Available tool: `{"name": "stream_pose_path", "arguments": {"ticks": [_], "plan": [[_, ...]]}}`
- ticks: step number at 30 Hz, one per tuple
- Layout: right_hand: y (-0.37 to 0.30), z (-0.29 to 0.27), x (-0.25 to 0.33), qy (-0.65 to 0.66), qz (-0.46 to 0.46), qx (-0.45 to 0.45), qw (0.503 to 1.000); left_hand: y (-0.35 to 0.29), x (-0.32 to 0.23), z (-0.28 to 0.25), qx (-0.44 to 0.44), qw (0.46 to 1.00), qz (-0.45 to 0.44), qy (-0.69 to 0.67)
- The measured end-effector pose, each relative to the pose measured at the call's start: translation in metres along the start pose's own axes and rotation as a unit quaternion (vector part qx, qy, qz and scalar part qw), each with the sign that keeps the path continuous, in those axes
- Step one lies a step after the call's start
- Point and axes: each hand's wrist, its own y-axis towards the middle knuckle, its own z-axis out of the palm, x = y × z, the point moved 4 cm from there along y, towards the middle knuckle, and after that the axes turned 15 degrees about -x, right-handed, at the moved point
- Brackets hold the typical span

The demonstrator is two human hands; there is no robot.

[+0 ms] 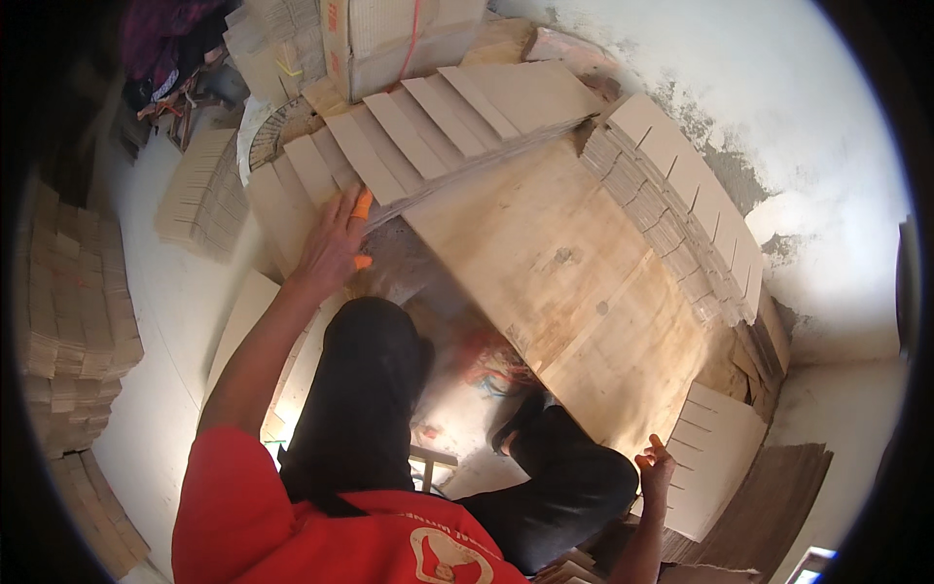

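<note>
My left hand (336, 234) has its fingers stretched out, with orange covers on a fingertip and the thumb. It is at the near edge of a row of overlapping flat cardboard pieces (389, 146); whether it touches them is hard to tell. At the lower right, my right hand (656, 469) has a thumb and an orange-tipped finger raised apart, with nothing visible between them. Beside it lies a cardboard sheet with slots cut in one edge (715, 457). The other fingers of that hand look curled and are partly hidden.
A worn wooden board (555, 263) spans the middle, beyond my knees. Along the wall runs a stack of slotted cardboard (671, 185). More cardboard stacks stand at the left (83, 321) and far left (199, 185). A large carton (404, 44) is at the back.
</note>
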Motion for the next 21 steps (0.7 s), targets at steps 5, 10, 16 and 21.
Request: {"name": "stream_pose_path", "arguments": {"ticks": [5, 10, 16, 21], "plan": [[-0.007, 0.007, 0.007, -0.011, 0.039, 0.027, 0.999, 0.026, 0.017, 0.005, 0.179, 0.970, -0.161, -0.019], [-0.010, 0.006, -0.017, 0.003, 0.049, 0.019, 0.999, 0.022, 0.047, 0.011, 0.168, 0.944, -0.237, -0.156], [-0.007, 0.010, -0.011, -0.020, 0.027, 0.029, 0.999, 0.028, 0.042, 0.040, 0.162, 0.980, -0.114, -0.015], [-0.011, 0.012, -0.015, -0.001, -0.018, -0.013, 1.000, 0.030, 0.031, 0.047, 0.248, 0.958, -0.138, 0.041]]}}
